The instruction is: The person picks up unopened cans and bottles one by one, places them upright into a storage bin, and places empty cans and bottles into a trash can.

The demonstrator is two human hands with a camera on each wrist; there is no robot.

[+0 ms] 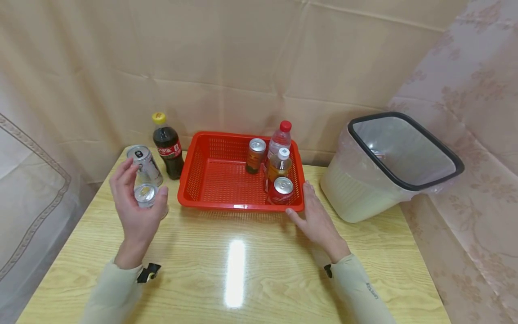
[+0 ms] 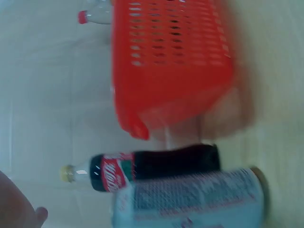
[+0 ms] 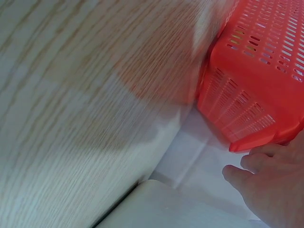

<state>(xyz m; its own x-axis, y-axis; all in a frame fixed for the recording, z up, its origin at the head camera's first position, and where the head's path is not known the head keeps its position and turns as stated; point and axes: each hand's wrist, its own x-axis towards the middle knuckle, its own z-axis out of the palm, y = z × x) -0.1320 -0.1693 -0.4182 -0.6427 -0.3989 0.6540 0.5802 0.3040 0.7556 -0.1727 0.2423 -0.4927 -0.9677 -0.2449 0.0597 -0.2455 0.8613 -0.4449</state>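
Note:
My left hand (image 1: 137, 211) is raised at the left of the table, thumb and fingers spread apart around the top of a clear-topped can (image 1: 145, 193). Behind that can stands a taller silver-grey can (image 1: 149, 168). A cola bottle (image 1: 170, 150) with a yellow cap is upright beside it. My right hand (image 1: 317, 220) rests at the front right corner of a red plastic basket (image 1: 238, 206), fingers extended along its rim. Inside the basket's right side stand a brown can (image 1: 255, 157), a red can (image 1: 282, 193), a red-capped bottle (image 1: 282, 137) and a white-capped bottle of amber drink (image 1: 279, 166).
A cream waste bin (image 1: 352, 193) with a black rim and a plastic liner stands right of the basket, with something small inside. Beige cloth (image 1: 243, 67) hangs behind the wooden table (image 1: 194, 261).

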